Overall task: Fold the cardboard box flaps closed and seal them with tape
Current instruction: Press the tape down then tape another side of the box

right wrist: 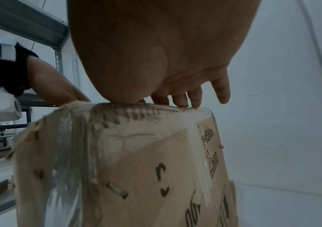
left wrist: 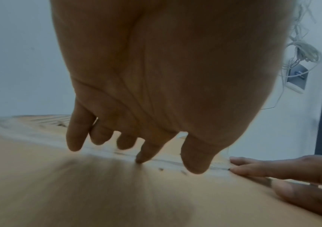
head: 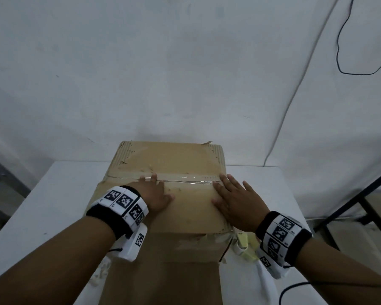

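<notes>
White table, cardboard box under both hands, left hand, right hand, fingers flat on tape

Bare workroom; white table, metal shelving, loose wall cables

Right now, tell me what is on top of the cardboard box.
On the cardboard box, clear tape runs along the closed flap seam. The left hand and right hand lie flat on it. The box's inside is covered by the flaps.
</notes>
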